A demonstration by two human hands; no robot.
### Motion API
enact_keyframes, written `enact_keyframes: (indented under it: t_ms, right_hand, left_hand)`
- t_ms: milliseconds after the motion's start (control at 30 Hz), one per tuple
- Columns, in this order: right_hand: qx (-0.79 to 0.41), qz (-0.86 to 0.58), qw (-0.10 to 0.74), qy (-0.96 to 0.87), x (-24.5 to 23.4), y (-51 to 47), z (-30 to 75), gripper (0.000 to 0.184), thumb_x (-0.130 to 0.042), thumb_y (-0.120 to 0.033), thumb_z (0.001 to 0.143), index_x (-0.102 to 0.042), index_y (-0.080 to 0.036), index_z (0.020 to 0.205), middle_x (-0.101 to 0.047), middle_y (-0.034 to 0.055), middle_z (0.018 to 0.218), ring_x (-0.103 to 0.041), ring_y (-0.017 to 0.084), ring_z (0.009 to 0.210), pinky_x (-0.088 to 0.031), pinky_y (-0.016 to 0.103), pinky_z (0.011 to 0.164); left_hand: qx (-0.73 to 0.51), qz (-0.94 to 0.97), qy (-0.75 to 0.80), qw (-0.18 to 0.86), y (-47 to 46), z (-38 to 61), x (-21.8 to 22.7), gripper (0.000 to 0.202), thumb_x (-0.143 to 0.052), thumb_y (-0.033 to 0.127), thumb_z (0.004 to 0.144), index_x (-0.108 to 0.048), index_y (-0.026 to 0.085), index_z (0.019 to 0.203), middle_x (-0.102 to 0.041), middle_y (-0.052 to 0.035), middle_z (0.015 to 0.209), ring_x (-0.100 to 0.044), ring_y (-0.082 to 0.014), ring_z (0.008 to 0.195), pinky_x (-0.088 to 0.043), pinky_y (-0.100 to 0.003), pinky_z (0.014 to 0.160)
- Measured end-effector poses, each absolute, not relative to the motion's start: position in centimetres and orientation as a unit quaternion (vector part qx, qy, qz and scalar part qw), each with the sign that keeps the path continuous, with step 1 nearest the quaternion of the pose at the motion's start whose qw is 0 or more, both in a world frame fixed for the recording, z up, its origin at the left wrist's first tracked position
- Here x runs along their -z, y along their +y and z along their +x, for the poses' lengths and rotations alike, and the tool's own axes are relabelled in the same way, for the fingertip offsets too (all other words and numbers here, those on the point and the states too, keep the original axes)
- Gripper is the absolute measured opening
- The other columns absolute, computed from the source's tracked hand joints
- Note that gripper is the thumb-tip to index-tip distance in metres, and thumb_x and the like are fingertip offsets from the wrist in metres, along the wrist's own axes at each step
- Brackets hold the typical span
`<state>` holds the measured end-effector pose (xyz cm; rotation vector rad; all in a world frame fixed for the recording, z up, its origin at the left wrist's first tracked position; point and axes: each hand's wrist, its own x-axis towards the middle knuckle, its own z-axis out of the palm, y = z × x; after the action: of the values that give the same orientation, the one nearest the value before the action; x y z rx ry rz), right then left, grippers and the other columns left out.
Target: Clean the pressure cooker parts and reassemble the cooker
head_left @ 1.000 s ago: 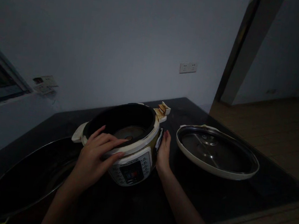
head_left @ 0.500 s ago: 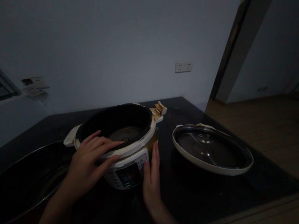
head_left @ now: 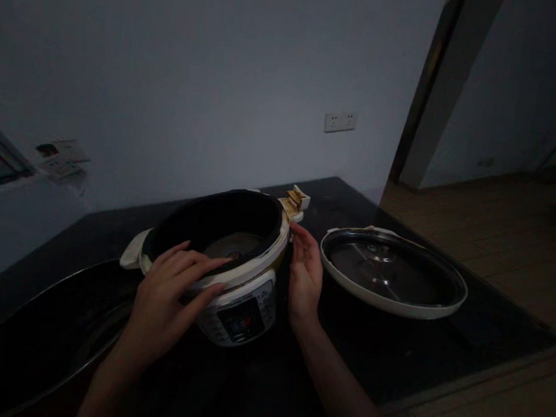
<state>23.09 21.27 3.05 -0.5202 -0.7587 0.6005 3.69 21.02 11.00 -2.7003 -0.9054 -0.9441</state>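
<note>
An electric pressure cooker (head_left: 240, 315), white with a button panel and dark display, stands lidless on the black countertop. Its dark inside shows a round metal plate (head_left: 233, 245) with a small knob in the middle. My left hand (head_left: 167, 296) grips the near-left rim, fingers over the edge and thumb on the outside. Against or just beside the cooker's right wall is my right hand (head_left: 306, 275), fingers stretched upward below the stained hinge bracket (head_left: 295, 202); whether it touches is unclear. The round lid (head_left: 397, 308) lies underside up to the right.
A sink basin (head_left: 42, 336) opens in the counter at the left. Behind the black countertop (head_left: 470, 371) rises a white wall with a double socket (head_left: 341, 122). Another socket with a damaged plate (head_left: 63, 157) is at the left. Tiled floor (head_left: 478, 251) lies beyond the right edge.
My right hand has shifted from the front right of the control panel up and back along the cooker's right side. My left hand keeps its hold on the rim.
</note>
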Motion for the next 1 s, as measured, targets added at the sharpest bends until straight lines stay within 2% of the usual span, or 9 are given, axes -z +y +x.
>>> enact_keyframes:
  t_ms: [67, 167, 267, 433, 533, 633, 733, 900, 1000]
  right_hand:
    - [-0.263, -0.252, 0.848, -0.384, -2.8, 21.5, 23.2, 0.06, -0.045, -0.004, 0.065, -0.055, -0.025, 0.12, -0.059, 0.0033, 0.133, -0.048, 0.019, 0.134, -0.028, 0.044, 0.12]
    - [-0.21, -0.29, 0.832, -0.423, -1.8, 21.3, 23.2, 0.052, -0.047, -0.005, 0.074, -0.054, -0.025, 0.121, -0.053, 0.0053, 0.137, -0.042, 0.019, 0.138, -0.023, 0.046, 0.122]
    - [-0.161, -0.363, 0.829, -0.393, -0.7, 20.7, 23.1, 0.036, -0.052, -0.012, 0.082, -0.055, -0.024, 0.117, -0.052, 0.0084, 0.131, -0.046, 0.021, 0.132, -0.031, 0.047, 0.117]
    - [-0.159, -0.467, 0.807, -0.324, 0.2, 20.0, 23.0, 0.021, -0.062, -0.024, 0.084, -0.063, -0.02, 0.104, -0.062, 0.0083, 0.112, -0.06, 0.022, 0.11, -0.045, 0.045, 0.104]
    - [-0.178, -0.472, 0.791, -0.344, 0.5, 20.0, 22.3, 0.03, -0.053, -0.03, 0.091, -0.062, -0.02, 0.118, -0.06, 0.0103, 0.13, -0.054, 0.023, 0.124, -0.038, 0.047, 0.111]
    - [-0.203, -0.474, 0.772, -0.373, 0.6, 20.2, 21.7, 0.043, -0.042, -0.035, 0.097, -0.051, -0.024, 0.137, -0.047, 0.0076, 0.149, -0.039, 0.02, 0.14, -0.025, 0.048, 0.119]
    - [-0.232, -0.475, 0.749, -0.399, 0.8, 20.3, 21.6, 0.048, -0.037, -0.038, 0.098, -0.044, -0.027, 0.145, -0.033, 0.0021, 0.158, -0.025, 0.017, 0.148, -0.016, 0.047, 0.122]
    - [-0.289, -0.476, 0.708, -0.434, 1.7, 18.5, 22.9, 0.05, -0.039, -0.035, 0.097, -0.04, -0.031, 0.147, -0.028, -0.0032, 0.159, -0.02, 0.016, 0.149, -0.012, 0.047, 0.123]
    - [-0.321, -0.47, 0.672, -0.474, 2.2, 16.5, 23.6, 0.054, -0.042, -0.034, 0.098, -0.031, -0.033, 0.151, -0.025, -0.0033, 0.161, -0.02, 0.016, 0.149, -0.014, 0.046, 0.123]
  left_hand:
    - [0.313, -0.898, -0.303, 0.07, 20.9, 3.8, -11.1, 0.028, -0.055, 0.034, 0.094, -0.063, 0.023, 0.118, -0.066, -0.001, 0.099, -0.061, -0.0189, 0.097, -0.036, -0.044, 0.108]
    - [0.315, -0.896, -0.304, 0.072, 20.8, 3.8, -11.2, 0.027, -0.054, 0.033, 0.094, -0.062, 0.024, 0.118, -0.066, -0.0009, 0.099, -0.061, -0.0189, 0.099, -0.036, -0.044, 0.108]
    - [0.314, -0.896, -0.305, 0.074, 20.8, 3.8, -11.1, 0.027, -0.054, 0.032, 0.094, -0.062, 0.024, 0.119, -0.066, -0.001, 0.099, -0.061, -0.0189, 0.098, -0.035, -0.044, 0.108]
    - [0.314, -0.895, -0.307, 0.085, 21.1, 3.6, -10.7, 0.028, -0.055, 0.033, 0.094, -0.063, 0.023, 0.118, -0.066, -0.0016, 0.098, -0.061, -0.019, 0.097, -0.036, -0.043, 0.108]
    - [0.318, -0.893, -0.306, 0.088, 21.1, 3.5, -10.5, 0.027, -0.056, 0.033, 0.093, -0.062, 0.023, 0.118, -0.066, -0.0016, 0.099, -0.06, -0.0193, 0.098, -0.036, -0.043, 0.108]
    - [0.318, -0.894, -0.303, 0.089, 21.1, 3.6, -10.5, 0.027, -0.056, 0.033, 0.093, -0.062, 0.023, 0.118, -0.065, -0.0015, 0.099, -0.06, -0.0196, 0.099, -0.036, -0.044, 0.108]
    - [0.318, -0.895, -0.3, 0.092, 21.1, 3.7, -10.7, 0.027, -0.055, 0.032, 0.093, -0.062, 0.023, 0.118, -0.065, -0.0014, 0.098, -0.06, -0.0199, 0.097, -0.037, -0.043, 0.106]
    - [0.327, -0.89, -0.303, 0.097, 21.1, 3.8, -10.7, 0.027, -0.055, 0.033, 0.093, -0.063, 0.022, 0.116, -0.065, -0.0023, 0.098, -0.06, -0.0205, 0.096, -0.039, -0.043, 0.104]
    - [0.324, -0.89, -0.307, 0.094, 21.1, 3.8, -10.6, 0.027, -0.055, 0.032, 0.093, -0.062, 0.023, 0.117, -0.065, -0.0024, 0.098, -0.06, -0.0202, 0.097, -0.039, -0.044, 0.105]
